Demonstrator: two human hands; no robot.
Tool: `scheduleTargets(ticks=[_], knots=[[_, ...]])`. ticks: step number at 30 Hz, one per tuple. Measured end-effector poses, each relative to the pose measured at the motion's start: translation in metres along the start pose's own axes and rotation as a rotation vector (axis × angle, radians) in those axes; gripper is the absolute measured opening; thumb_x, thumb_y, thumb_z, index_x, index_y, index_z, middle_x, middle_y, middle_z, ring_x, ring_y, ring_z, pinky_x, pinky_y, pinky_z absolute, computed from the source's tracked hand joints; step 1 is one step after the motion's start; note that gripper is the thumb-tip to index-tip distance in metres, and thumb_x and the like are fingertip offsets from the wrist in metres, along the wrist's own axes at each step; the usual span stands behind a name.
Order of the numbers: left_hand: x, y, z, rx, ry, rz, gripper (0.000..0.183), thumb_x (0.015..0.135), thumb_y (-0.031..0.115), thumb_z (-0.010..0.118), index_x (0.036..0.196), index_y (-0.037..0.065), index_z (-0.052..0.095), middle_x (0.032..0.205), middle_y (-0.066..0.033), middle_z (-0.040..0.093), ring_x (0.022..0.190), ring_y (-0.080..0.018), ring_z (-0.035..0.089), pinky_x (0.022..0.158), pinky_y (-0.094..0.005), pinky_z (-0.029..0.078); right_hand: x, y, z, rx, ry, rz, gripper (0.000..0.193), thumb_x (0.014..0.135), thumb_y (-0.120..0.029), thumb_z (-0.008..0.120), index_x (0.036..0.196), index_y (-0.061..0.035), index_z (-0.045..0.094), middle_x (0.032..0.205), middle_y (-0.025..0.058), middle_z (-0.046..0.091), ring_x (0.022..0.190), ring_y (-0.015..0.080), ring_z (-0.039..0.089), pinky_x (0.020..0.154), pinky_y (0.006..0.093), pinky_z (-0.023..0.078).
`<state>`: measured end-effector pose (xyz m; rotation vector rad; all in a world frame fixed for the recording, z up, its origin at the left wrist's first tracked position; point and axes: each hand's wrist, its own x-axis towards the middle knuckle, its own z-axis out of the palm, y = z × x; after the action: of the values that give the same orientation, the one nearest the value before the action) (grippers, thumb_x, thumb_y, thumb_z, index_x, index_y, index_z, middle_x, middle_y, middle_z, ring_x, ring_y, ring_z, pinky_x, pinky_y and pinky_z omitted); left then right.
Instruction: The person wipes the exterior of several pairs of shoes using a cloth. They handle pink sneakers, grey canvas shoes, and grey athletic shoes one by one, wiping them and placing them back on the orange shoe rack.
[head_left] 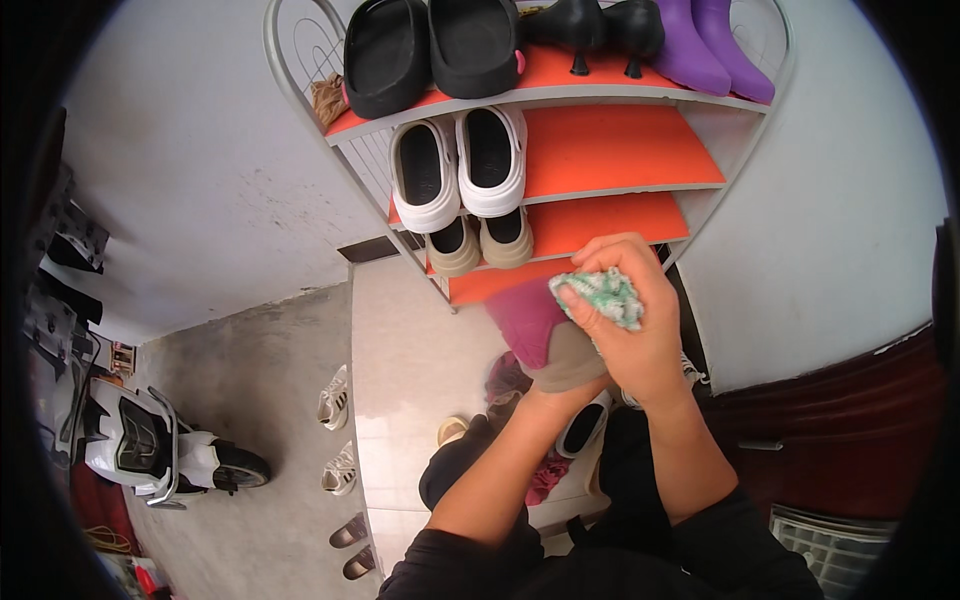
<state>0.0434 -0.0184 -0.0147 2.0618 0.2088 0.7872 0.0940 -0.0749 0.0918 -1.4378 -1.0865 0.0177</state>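
So you've got a purple-and-beige boot [540,330] (I think, it's blurry) up between your hands. Your left hand [566,396] is at its lower end, mostly hidden, so I can't tell how those fingers sit. Your right hand [640,325] is wrapped around a bunched green-and-white cloth [612,300], right by the boot's right side; can't tell if they touch. Past your grip is the rack [620,150]: beige clogs [455,248] nearest, then white clogs [425,195], with black clogs [475,50] and purple boots [697,55] up top. Well left of your grip there's a scooter [140,440], sneakers [333,398] between.
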Motion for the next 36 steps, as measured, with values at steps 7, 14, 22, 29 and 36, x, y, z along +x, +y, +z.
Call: scheduleTargets(ticks=[7,14,22,29,36], knots=[[0.000,0.013,0.010,0.017,0.107,0.049,0.049,0.082,0.013,0.059,0.126,0.005,0.039,0.121,-0.0121,0.047,0.116,-0.0253,0.043,0.095,-0.0362,0.035,0.000,0.020,0.004,-0.134,0.056,-0.021,0.025,0.070,-0.002,0.071,0.083,-0.0019,0.050,0.079,0.0101,0.052,0.070,0.0252,0.055,0.061,0.0309,0.044],[-0.002,0.021,0.001,0.116,-0.021,-0.051,0.052,0.083,0.012,0.058,0.129,0.004,0.035,0.126,-0.0132,0.043,0.120,-0.0263,0.039,0.098,-0.0370,0.031,0.000,0.018,-0.010,0.060,0.042,0.275,0.021,0.078,-0.003,0.068,0.086,-0.0018,0.050,0.080,0.0036,0.058,0.071,0.0083,0.053,0.065,0.0228,0.044],[-0.002,0.015,0.008,-0.075,0.017,-0.022,0.053,0.085,0.012,0.057,0.130,0.004,0.032,0.126,-0.0116,0.040,0.121,-0.0240,0.037,0.098,-0.0368,0.030,0.000,0.021,-0.009,-0.077,-0.060,0.102,0.019,0.080,-0.006,0.069,0.083,-0.0020,0.051,0.078,0.0018,0.056,0.071,0.0063,0.050,0.064,0.0223,0.043],[-0.004,0.019,0.011,-0.118,0.066,-0.012,0.039,0.085,0.013,0.059,0.120,0.004,0.042,0.112,-0.0076,0.050,0.107,-0.0183,0.048,0.086,-0.0327,0.041,-0.001,0.026,-0.012,0.003,-0.055,0.248,0.020,0.077,-0.004,0.069,0.081,-0.0022,0.049,0.070,0.0034,0.053,0.065,0.0082,0.049,0.059,0.0238,0.042],[0.000,0.022,-0.005,0.155,-0.065,-0.084,0.055,0.074,0.001,0.059,0.125,0.000,0.040,0.117,-0.0167,0.050,0.111,-0.0315,0.047,0.090,-0.0399,0.038,0.002,0.021,-0.019,0.075,0.096,0.236,0.021,0.076,-0.004,0.070,0.082,-0.0035,0.051,0.068,0.0017,0.053,0.061,0.0067,0.048,0.056,0.0219,0.041]])
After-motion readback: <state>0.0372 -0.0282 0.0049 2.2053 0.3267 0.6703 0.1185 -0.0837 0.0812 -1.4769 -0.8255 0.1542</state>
